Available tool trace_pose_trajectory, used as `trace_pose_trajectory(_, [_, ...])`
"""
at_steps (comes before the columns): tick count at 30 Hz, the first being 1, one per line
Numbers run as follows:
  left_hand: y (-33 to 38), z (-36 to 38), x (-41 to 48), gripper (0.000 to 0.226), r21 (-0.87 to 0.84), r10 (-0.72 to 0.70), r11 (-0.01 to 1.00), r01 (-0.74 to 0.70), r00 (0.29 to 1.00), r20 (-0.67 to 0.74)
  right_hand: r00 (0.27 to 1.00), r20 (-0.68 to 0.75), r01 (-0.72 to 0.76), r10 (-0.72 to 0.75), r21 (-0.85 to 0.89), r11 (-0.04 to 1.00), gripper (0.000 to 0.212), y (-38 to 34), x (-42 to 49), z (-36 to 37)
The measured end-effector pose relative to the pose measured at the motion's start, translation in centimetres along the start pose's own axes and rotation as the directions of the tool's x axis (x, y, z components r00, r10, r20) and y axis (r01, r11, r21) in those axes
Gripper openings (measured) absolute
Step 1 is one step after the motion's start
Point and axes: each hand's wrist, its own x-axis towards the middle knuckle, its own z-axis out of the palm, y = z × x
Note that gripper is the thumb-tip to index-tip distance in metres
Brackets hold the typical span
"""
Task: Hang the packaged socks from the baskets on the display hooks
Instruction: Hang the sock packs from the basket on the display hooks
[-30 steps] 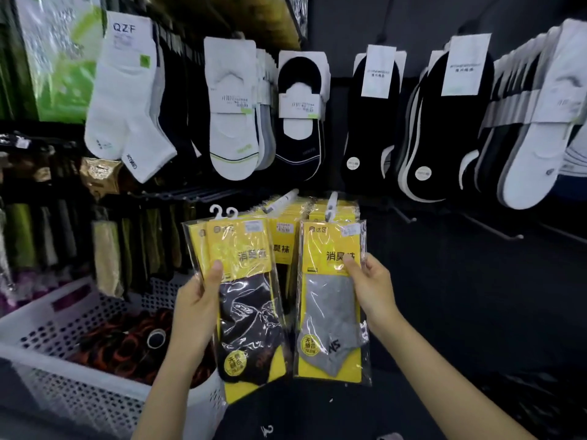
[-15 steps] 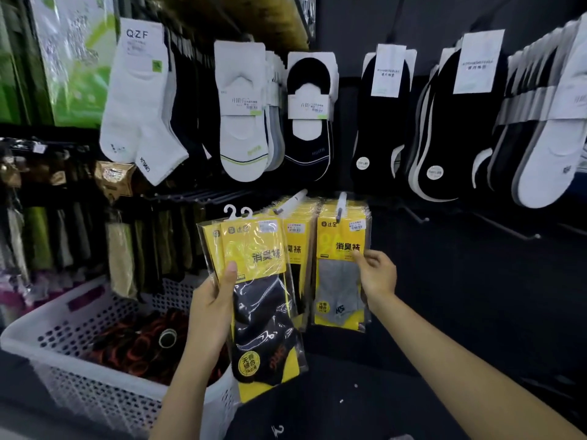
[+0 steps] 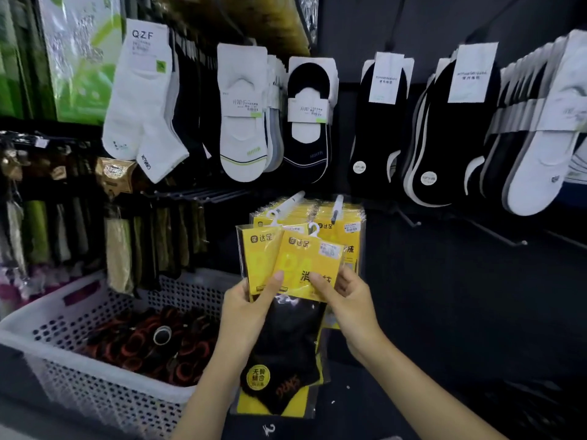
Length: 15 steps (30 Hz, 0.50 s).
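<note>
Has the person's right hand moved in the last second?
Yes. The right hand left the hung yellow packs and came leftward, now pinching the tilted pack held in the left hand.
</note>
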Motion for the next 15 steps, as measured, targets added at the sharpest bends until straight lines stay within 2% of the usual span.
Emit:
trace_pose_trajectory(3, [0.0,0.1,0.0,0.052,-0.011,-0.036,0.999,0.036,0.998,-0.045,0.999,-0.019,-0.040,0.041,0.034,0.999,0.030,0.2,-0.1,-1.3])
trace_pose_trajectory(6, [0.0,0.1,-0.1,0.052,0.052,-0.020,0.998,0.028,0.990,-0.137,0.995,-0.091,-0.031,0.035,0.050,0.998,0.023,0.3,0.3,-2.8])
trace_pose_trajectory(11, [-0.4,-0.9,0.4,0.051,0.077,0.030,0.997,-0.014,0.977,-0.211,0.984,-0.172,0.047,-0.056,-0.058,0.997,0.016,-0.5,1.6,-4.6])
trace_pose_trajectory(15, [-0.4,-1.3,0.6,0.052,0.103,0.011,0.995,0.014,0.970,-0.241,0.988,-0.140,0.046,-0.068,-0.159,0.986,0.014,-0.9,3.4,-4.5])
